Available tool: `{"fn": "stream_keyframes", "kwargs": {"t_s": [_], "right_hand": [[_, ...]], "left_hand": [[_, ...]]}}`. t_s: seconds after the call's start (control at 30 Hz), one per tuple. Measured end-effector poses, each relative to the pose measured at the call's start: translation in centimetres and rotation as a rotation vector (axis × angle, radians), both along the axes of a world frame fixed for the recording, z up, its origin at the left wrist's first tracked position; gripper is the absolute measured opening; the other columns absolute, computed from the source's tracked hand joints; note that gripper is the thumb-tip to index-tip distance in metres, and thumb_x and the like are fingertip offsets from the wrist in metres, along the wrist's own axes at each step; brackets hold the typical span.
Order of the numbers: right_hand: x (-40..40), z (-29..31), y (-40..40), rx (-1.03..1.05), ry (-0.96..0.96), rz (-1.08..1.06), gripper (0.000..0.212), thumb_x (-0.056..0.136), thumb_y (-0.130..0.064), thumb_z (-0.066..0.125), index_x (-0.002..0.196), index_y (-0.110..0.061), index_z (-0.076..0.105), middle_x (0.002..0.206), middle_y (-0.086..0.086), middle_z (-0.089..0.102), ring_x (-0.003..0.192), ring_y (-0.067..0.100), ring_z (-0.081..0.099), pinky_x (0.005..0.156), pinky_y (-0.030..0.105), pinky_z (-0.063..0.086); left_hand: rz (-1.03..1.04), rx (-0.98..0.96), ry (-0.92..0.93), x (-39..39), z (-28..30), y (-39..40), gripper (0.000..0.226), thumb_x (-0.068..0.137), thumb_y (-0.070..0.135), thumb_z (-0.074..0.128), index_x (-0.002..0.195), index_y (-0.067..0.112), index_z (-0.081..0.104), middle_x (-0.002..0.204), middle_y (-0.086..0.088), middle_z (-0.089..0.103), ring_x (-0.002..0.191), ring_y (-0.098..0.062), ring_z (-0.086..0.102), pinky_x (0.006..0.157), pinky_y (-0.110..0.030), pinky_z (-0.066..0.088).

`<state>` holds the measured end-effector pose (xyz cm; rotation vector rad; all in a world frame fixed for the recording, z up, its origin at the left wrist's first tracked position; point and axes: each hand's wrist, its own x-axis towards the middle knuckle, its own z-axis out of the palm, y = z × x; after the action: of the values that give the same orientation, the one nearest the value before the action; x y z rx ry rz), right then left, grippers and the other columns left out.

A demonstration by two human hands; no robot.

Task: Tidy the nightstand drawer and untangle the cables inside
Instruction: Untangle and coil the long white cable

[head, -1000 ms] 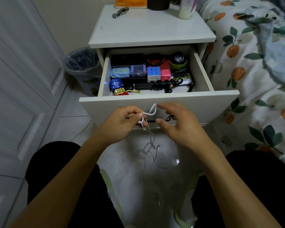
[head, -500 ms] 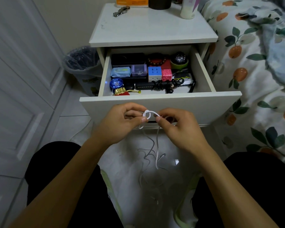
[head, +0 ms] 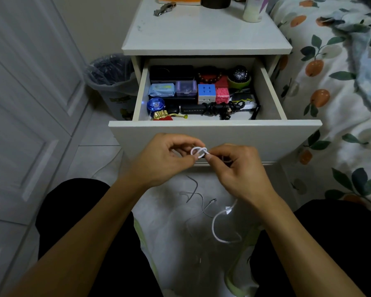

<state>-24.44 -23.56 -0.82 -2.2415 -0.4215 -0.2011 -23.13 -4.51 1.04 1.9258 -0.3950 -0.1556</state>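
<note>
White laminate drawer (head: 214,136) open, both hands (head: 159,159) (head: 238,168) pinching looped white cord (head: 198,151).

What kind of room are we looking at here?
Most likely a bedroom. A white nightstand with its drawer pulled open stands right beside a bed covered in a fruit-print quilt, and a small lined waste bin sits on the tiled floor next to it.

Dim indoor light from above; nightstand top (head: 206,33) brightest. Lower part dark, w/ soft shadows. Small glare spot on floor tile (head: 228,209). Wide-angle bending at edges; slight blur overall.
</note>
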Motion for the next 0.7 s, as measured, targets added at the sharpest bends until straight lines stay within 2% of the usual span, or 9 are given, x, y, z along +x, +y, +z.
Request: {"fn": "stream_keyframes", "kwargs": {"t_s": [0.1,0.2,0.27,0.33,0.43,0.6,0.7], "right_hand": [[-0.09,-0.07,0.06,0.011,0.033,-0.013,0.013,0.093,-0.021,0.065,0.091,-0.014,0.077,0.07,-0.004,0.065,0.061,0.01,0.054,0.056,0.023,0.04],[0.12,0.25,-0.03,0.194,0.199,-0.009,0.011,0.092,-0.023,0.066,0.1,-0.022,0.073,0.079,-0.013,0.068,0.071,0.003,0.06,0.064,0.015,0.045],[0.36,0.45,-0.24,0.273,0.243,-0.007,0.009,0.092,-0.017,0.066,0.089,-0.021,0.074,0.075,-0.017,0.067,0.068,0.0,0.059,0.064,0.015,0.043],[0.52,0.46,-0.41,0.251,0.282,0.016,0.012,0.093,-0.017,0.065,0.083,-0.022,0.071,0.067,-0.019,0.063,0.062,-0.002,0.055,0.061,0.015,0.04],[0.32,0.46,-0.34,0.192,0.343,0.128,0.012,0.095,-0.022,0.061,0.084,-0.025,0.064,0.066,-0.014,0.058,0.058,0.002,0.049,0.057,0.019,0.039],[0.32,0.55,-0.18,0.262,0.3,0.187,0.008,0.094,-0.022,0.063,0.087,-0.025,0.062,0.07,-0.01,0.06,0.059,0.007,0.05,0.055,0.02,0.04],[0.24,0.39,0.11,0.283,0.298,0.184,0.008,0.094,-0.025,0.063,0.087,-0.022,0.06,0.072,-0.003,0.063,0.065,0.021,0.057,0.059,0.034,0.046]], "left_hand": [[-0.008,0.037,-0.006,0.15,-0.11,-0.06,0.027,0.085,0.004,0.072,0.1,0.027,0.073,0.084,0.009,0.072,0.077,-0.002,0.064,0.07,-0.016,0.052],[0.018,0.049,0.014,0.31,-0.17,-0.02,0.029,0.081,0.004,0.075,0.096,0.028,0.074,0.088,0.008,0.076,0.085,-0.007,0.07,0.079,-0.02,0.056],[0.036,0.038,0.063,0.33,-0.25,0.0,0.028,0.08,0.004,0.077,0.091,0.029,0.075,0.085,0.008,0.076,0.081,-0.007,0.072,0.077,-0.017,0.056],[0.056,0.023,0.118,0.4,-0.35,0.11,0.026,0.081,0.004,0.076,0.088,0.029,0.076,0.083,0.008,0.076,0.08,-0.008,0.072,0.076,-0.016,0.055],[0.065,0.016,0.195,0.44,-0.32,0.32,0.026,0.082,0.003,0.074,0.084,0.029,0.076,0.081,0.005,0.076,0.08,-0.01,0.072,0.075,-0.018,0.057],[0.117,-0.117,0.371,0.29,-0.15,0.65,0.028,0.08,-0.001,0.074,0.075,0.026,0.08,0.079,-0.003,0.076,0.077,-0.014,0.073,0.07,-0.019,0.057],[0.115,-0.159,0.442,0.22,0.0,0.56,0.027,0.079,-0.002,0.073,0.075,0.023,0.08,0.082,-0.007,0.076,0.08,-0.017,0.074,0.07,-0.02,0.057]]}}
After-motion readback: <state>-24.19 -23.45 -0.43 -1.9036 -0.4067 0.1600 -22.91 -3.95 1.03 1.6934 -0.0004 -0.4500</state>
